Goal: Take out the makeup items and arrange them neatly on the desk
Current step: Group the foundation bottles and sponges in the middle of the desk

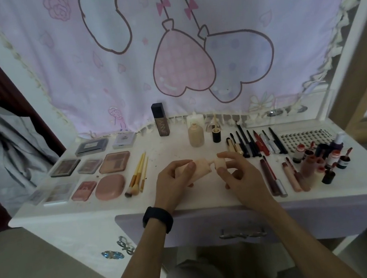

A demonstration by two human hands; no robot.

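A beige tube (201,170) lies sideways between the two hands, just above the front middle of the desk (107,208). The left hand (172,184), with a black band (157,219) on its wrist, grips the tube's body, thumb on top and fingers curled beneath. The right hand (238,176) pinches the paler cap (220,163) at the tube's right end between thumb and fingertips. A narrow seam shows between body and cap; whether the cap is seated or loose cannot be told. The tube is matte, peach-beige and rounded, and no label can be read on it. To the left lie palettes (113,162) in rows and a pink compact (110,187), with brushes (137,179) near the left hand. Behind the hands stand a dark tall bottle (161,119) and a beige bottle (196,135). To the right lie a row of pencils (257,142), some lip tubes (272,177) and a cluster of small bottles (326,160).
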